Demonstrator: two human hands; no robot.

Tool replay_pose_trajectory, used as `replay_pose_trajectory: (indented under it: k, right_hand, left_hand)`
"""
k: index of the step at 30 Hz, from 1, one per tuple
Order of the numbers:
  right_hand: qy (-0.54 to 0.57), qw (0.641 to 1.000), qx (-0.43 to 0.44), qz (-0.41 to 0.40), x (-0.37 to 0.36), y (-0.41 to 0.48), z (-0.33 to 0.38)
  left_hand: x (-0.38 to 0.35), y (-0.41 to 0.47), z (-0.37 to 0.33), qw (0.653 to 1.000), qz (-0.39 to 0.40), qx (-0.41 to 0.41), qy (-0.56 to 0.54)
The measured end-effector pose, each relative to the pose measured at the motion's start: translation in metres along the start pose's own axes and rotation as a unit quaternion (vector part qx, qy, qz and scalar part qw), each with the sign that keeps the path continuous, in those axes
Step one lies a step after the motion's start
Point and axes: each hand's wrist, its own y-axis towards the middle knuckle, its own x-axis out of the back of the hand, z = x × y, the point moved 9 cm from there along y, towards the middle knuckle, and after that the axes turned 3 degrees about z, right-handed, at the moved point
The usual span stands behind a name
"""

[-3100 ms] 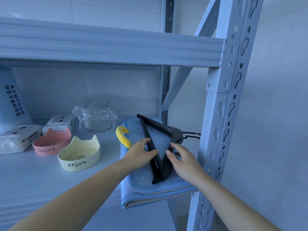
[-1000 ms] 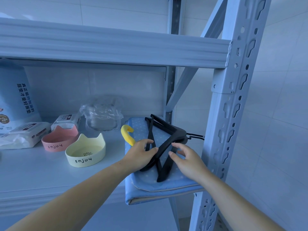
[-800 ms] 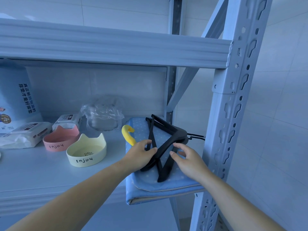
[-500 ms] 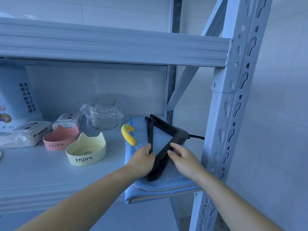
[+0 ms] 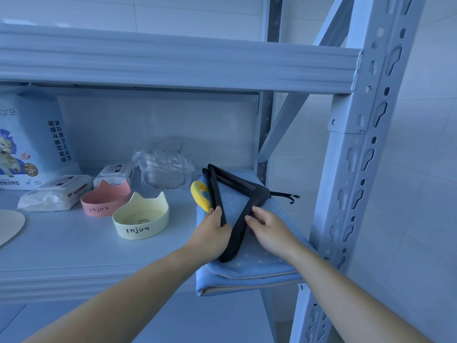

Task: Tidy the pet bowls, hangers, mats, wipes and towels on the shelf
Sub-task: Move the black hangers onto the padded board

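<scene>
A stack of black hangers lies on a folded blue dotted mat at the shelf's right end, hooks pointing right. My left hand grips the stack's left arm and my right hand presses its right arm, squeezing the near ends together. A yellow curved piece rests at the mat's left edge. A cream cat-ear bowl and a pink one sit left of the mat. Two wipe packs lie behind the bowls.
The grey shelf board carries a crumpled clear plastic bag at the back and a blue pet-pad package at far left. A round beige piece shows at the left edge. The upright post stands just right of the mat.
Both hands have pulled the hangers' splayed near ends together into a tight stack. The hooks now stick out further to the right.
</scene>
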Motion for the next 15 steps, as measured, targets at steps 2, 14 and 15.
replay_pose_trajectory:
  k: [2,14,15]
  right_hand:
    - [0.012,1.0,-0.01,-0.012,0.004,0.0,-0.001]
    - [0.011,0.998,-0.043,-0.041,0.019,0.0,-0.009]
    - [0.008,0.998,-0.042,-0.04,0.018,0.0,-0.008]
  left_hand:
    - [0.0,-0.003,-0.01,0.997,0.024,-0.041,0.059]
    - [0.004,0.006,-0.008,0.993,0.049,-0.038,0.102]
    - [0.003,0.006,-0.008,0.993,0.05,-0.04,0.099]
